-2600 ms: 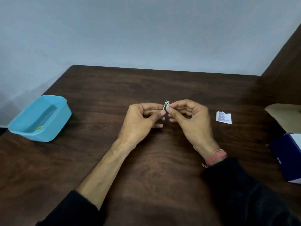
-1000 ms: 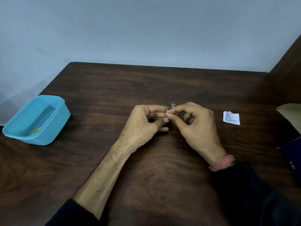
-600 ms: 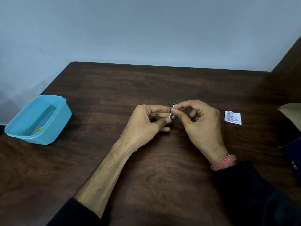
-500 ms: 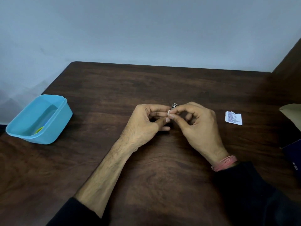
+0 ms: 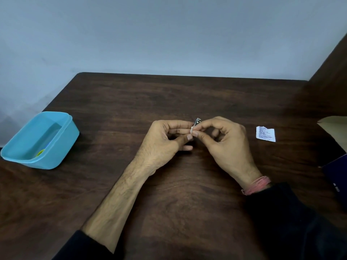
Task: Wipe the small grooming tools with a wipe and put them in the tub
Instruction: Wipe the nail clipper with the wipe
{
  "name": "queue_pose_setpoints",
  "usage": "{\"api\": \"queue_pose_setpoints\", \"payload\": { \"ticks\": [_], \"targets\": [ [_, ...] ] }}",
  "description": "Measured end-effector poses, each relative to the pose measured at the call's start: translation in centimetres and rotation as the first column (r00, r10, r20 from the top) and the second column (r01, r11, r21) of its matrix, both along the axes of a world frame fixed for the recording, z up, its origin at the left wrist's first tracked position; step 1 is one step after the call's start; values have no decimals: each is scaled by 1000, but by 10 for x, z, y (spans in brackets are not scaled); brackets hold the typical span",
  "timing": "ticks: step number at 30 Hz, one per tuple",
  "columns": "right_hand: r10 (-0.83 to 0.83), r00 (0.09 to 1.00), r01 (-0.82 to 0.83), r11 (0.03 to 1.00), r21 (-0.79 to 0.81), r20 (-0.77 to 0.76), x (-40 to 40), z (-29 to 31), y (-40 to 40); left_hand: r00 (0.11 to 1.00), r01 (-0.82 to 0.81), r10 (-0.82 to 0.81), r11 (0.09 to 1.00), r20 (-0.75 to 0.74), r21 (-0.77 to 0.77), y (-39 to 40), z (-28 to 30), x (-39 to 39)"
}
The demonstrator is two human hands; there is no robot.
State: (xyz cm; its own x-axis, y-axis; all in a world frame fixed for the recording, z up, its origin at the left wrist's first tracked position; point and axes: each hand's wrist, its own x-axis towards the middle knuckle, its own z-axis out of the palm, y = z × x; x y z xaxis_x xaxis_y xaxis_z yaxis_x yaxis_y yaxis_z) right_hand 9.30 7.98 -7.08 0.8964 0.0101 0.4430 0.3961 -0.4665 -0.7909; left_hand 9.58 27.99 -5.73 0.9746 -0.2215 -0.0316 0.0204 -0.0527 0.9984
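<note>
Above the middle of the dark wooden table (image 5: 178, 199), my left hand (image 5: 163, 141) pinches a small metal nail clipper (image 5: 197, 121) between thumb and fingers. Only the clipper's tip shows above the fingertips. My right hand (image 5: 223, 143) pinches a small white wipe (image 5: 192, 129) against the clipper. The blue plastic tub (image 5: 62, 147) stands at the table's left edge, well away from both hands, with a yellow-green item (image 5: 40, 152) lying inside.
A torn white sachet (image 5: 265, 133) with printed text lies to the right of my right hand. At the right edge are a cardboard box flap (image 5: 334, 126) and a dark blue box (image 5: 336, 175). A wall rises behind the table.
Both hands have stayed together over the table's middle. My right fingers have shifted slightly along the clipper with the wipe. The tub and sachet have not moved.
</note>
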Motion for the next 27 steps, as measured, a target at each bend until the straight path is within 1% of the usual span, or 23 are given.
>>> {"api": "queue_pose_setpoints", "payload": {
  "ticks": [3,6,8,12,15,24,27],
  "targets": [
    [-70,997,69,997,18,25,2,0,0,1000,2,-2,1000,-6,-5,-1,0,-1],
    [-9,1000,9,1000,10,-6,-1,0,1,1000,3,-3,1000,-9,-13,0,0,-1],
    [1,1000,-1,1000,7,-12,-1,0,1,1000,4,-4,1000,-16,-15,0,0,0],
    [-80,996,82,994,66,-27,2,-2,-1,1000,-10,10,1000,-17,-8,-1,0,-1],
    [-50,997,57,992,115,-61,2,-1,-1,1000,-22,22,1000,-7,-5,-3,1,-1],
    [27,997,-18,993,115,-77,-1,0,0,999,-41,41,999,-25,-22,0,2,1],
    [29,995,-15,989,148,-92,1,0,-2,997,-69,67,997,-32,-39,0,2,1]
  ]
}}
